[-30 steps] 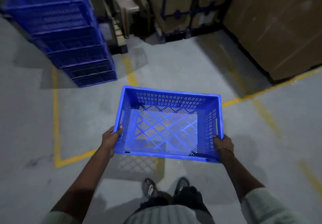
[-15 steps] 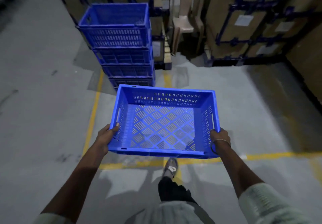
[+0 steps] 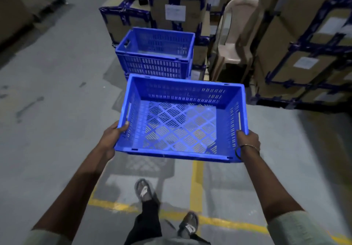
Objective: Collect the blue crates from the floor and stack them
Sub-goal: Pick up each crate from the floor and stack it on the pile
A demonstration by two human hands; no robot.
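Two blue crates show: one crate (image 3: 182,119) carried above the floor (image 3: 57,111), and a stack (image 3: 156,54) just beyond it (its lower part is hidden, so how many crates it holds is unclear). The left hand (image 3: 112,140) and right hand (image 3: 247,140) each grip a side rim. One chair (image 3: 234,41) stands right of the stack among strapped boxes (image 3: 297,54).
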